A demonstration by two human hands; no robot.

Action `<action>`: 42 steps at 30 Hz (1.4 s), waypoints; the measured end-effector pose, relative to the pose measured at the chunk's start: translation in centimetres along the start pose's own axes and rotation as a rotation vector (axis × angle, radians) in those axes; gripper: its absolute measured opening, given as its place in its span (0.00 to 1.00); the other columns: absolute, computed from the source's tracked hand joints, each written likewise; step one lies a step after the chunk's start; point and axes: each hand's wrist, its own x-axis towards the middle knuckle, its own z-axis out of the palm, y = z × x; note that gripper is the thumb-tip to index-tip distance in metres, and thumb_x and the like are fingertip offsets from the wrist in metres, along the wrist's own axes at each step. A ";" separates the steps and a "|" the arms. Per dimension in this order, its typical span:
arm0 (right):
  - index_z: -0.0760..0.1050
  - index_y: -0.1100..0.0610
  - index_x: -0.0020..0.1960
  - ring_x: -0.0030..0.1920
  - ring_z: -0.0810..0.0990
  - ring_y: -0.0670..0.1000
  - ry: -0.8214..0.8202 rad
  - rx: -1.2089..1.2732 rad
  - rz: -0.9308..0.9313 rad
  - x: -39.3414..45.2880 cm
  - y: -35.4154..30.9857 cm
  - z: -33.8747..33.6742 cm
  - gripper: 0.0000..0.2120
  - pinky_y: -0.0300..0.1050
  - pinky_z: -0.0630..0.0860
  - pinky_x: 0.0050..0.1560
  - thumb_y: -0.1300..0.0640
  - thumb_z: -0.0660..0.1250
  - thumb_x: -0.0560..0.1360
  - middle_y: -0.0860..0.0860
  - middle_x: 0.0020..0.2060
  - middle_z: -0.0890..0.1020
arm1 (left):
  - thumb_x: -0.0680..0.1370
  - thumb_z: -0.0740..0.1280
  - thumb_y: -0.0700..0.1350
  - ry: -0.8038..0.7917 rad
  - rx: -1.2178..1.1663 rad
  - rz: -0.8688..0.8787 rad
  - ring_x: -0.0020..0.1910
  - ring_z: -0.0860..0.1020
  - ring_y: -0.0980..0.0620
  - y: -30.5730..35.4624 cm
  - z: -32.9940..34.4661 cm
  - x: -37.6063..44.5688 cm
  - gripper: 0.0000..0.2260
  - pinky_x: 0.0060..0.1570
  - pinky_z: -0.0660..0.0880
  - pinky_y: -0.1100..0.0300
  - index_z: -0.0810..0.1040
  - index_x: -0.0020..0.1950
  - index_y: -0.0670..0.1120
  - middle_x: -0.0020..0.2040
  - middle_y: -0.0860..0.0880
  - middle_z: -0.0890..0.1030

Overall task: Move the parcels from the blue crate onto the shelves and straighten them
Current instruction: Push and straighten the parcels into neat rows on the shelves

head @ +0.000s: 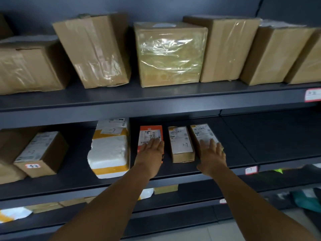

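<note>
On the middle shelf [234, 146] stand three small parcels side by side. My left hand [151, 153] lies flat, fingers together, against the right side of the orange parcel [150, 134]. My right hand [211, 153] rests flat on the near end of a brown parcel [202, 134]. Between my hands stands another brown parcel [182, 145] with a white label, untouched. Neither hand grips anything. The blue crate is out of view.
A white foam parcel [110, 150] with yellow tape and a brown box [41, 153] stand further left on the same shelf. Several large cardboard boxes [170, 54] fill the upper shelf. More parcels lie on the lower shelf [191, 199]. Right of my hands the middle shelf is bare.
</note>
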 end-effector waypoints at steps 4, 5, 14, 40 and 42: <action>0.35 0.46 0.78 0.76 0.35 0.64 -0.031 0.010 -0.005 1.7 1.5 0.4 0.51 0.60 0.46 0.75 0.57 0.70 0.72 0.56 0.77 0.36 | 0.80 0.61 0.38 -0.013 0.014 -0.002 0.78 0.44 0.47 0.1 0.7 0.7 0.34 0.75 0.46 0.52 0.44 0.79 0.45 0.79 0.46 0.45; 0.35 0.45 0.78 0.76 0.36 0.63 -0.032 0.004 -0.016 1.8 1.5 0.3 0.51 0.59 0.47 0.75 0.57 0.71 0.72 0.55 0.77 0.37 | 0.80 0.60 0.37 -0.008 0.016 0.001 0.78 0.45 0.47 0.0 0.8 0.8 0.33 0.76 0.46 0.53 0.45 0.79 0.44 0.79 0.46 0.46; 0.40 0.43 0.78 0.77 0.41 0.59 -0.067 -0.026 -0.179 0.2 -2.4 0.6 0.47 0.57 0.50 0.75 0.51 0.70 0.72 0.50 0.77 0.43 | 0.79 0.60 0.37 0.002 0.055 -0.063 0.78 0.50 0.45 -0.7 0.5 -0.1 0.31 0.76 0.51 0.51 0.48 0.79 0.43 0.79 0.43 0.50; 0.38 0.45 0.78 0.75 0.46 0.61 -0.064 -0.108 -0.345 -1.6 -15.2 3.4 0.39 0.56 0.56 0.74 0.44 0.61 0.78 0.53 0.77 0.43 | 0.78 0.61 0.33 -0.105 0.068 -0.240 0.78 0.44 0.45 -11.8 0.0 -4.9 0.35 0.74 0.52 0.48 0.44 0.79 0.43 0.79 0.44 0.45; 0.38 0.45 0.78 0.75 0.46 0.61 -0.063 -0.114 -0.342 -1.8 -15.6 3.4 0.39 0.56 0.55 0.74 0.44 0.60 0.79 0.53 0.77 0.43 | 0.77 0.61 0.33 -0.101 0.057 -0.242 0.78 0.44 0.45 -12.0 0.1 -5.0 0.36 0.74 0.52 0.48 0.44 0.79 0.43 0.79 0.44 0.44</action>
